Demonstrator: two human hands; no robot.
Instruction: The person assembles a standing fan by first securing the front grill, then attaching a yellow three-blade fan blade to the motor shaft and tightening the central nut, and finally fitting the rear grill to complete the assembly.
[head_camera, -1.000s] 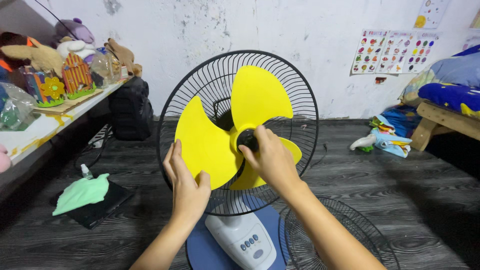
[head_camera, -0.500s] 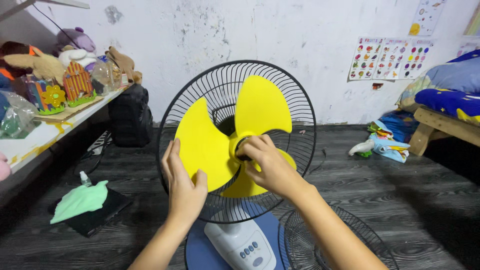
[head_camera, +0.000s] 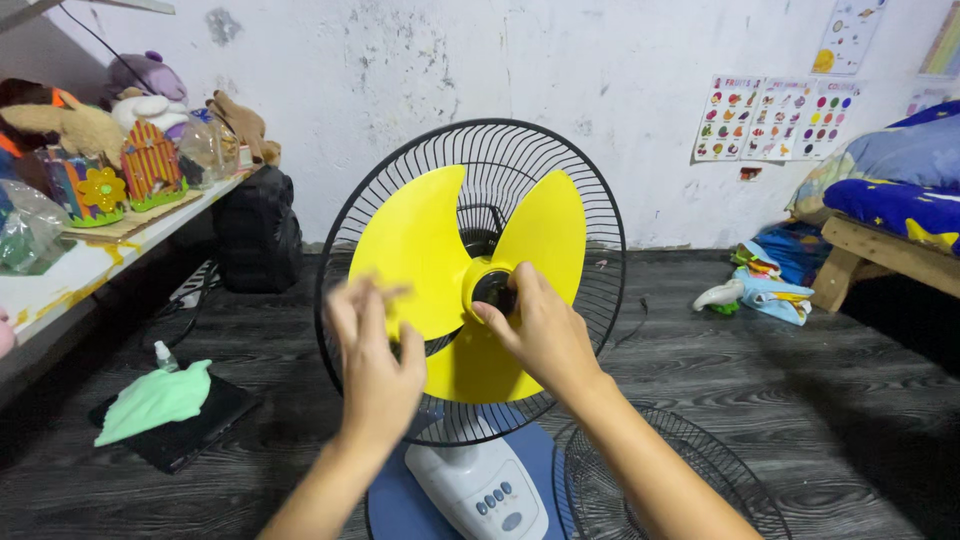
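Two hands on a yellow fan blade (head_camera: 430, 250)
Right hand (head_camera: 540, 335) pinches the black hub cap (head_camera: 494, 290) at the centre; left hand (head_camera: 375, 355), fingers loosely spread, rests on the light, bendy blade inside the rear grille (head_camera: 600, 200).

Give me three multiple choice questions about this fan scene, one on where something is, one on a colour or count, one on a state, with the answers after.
1. Where does the detached front grille lie?
A. on the floor right of the fan base
B. on the shelf
C. on the bed

2. What colour are the fan blades?
A. blue
B. yellow
C. white

3. What is the right hand doing?
A. resting on the floor
B. holding the green cloth
C. fingertips on the black hub cap

Answers: 1 A, the grille lies flat beside the blue base. 2 B, all three blades are yellow. 3 C, its fingers meet the cap at the blades' centre; the left hand is motion-blurred by a blade.
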